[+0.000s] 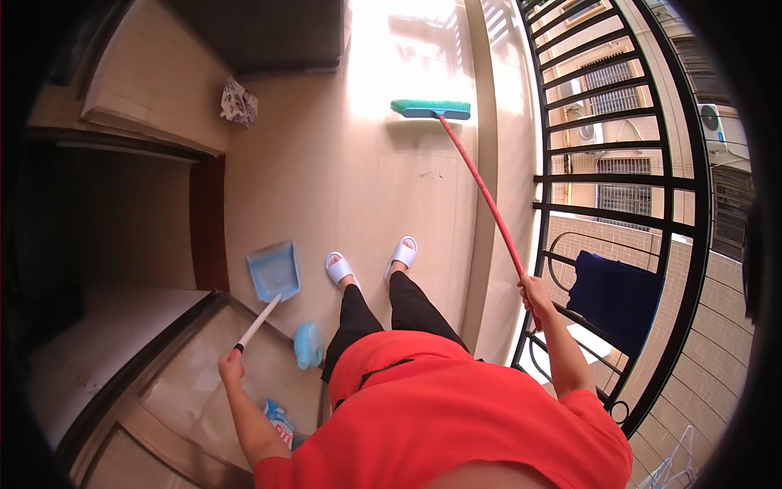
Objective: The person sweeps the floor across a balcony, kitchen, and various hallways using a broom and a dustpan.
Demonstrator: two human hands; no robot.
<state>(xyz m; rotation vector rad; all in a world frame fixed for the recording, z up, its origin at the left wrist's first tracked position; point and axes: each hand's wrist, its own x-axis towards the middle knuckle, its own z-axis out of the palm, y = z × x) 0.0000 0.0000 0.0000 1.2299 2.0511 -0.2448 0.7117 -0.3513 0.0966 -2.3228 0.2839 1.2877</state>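
My right hand is closed around the lower end of a long red broom handle. The broom has a blue head with green bristles, which turn away from me at the far side of the floor; its shadow shows just beneath it. At the left, my left hand grips the dark end of a dustpan's white handle. The light blue dustpan is at the left of my feet, beside the doorway. Small dark bits of debris lie on the tiles between the broom head and my feet.
A light blue bottle and a blue-and-white package are at lower left. Black railing runs along the right, with a dark blue cloth over it. A patterned bag sits by the left wall.
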